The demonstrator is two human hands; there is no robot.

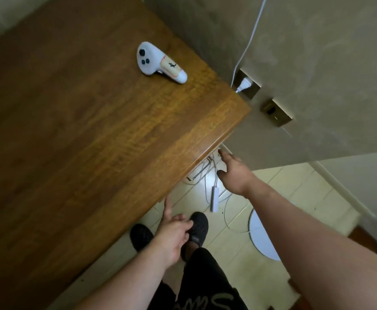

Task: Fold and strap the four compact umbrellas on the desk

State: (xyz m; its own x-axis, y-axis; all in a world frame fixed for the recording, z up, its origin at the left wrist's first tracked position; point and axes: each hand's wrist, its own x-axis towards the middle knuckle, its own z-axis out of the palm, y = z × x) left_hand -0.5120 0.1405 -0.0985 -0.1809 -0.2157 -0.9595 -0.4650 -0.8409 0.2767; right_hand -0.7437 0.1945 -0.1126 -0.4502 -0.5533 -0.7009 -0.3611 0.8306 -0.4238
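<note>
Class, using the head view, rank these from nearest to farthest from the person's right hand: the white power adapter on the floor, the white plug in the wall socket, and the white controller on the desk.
From the right hand:
1. White power adapter, on the floor just below the hand.
2. White plug, in the wall socket above the desk corner.
3. White controller, on the desk, up and to the left.
</note>
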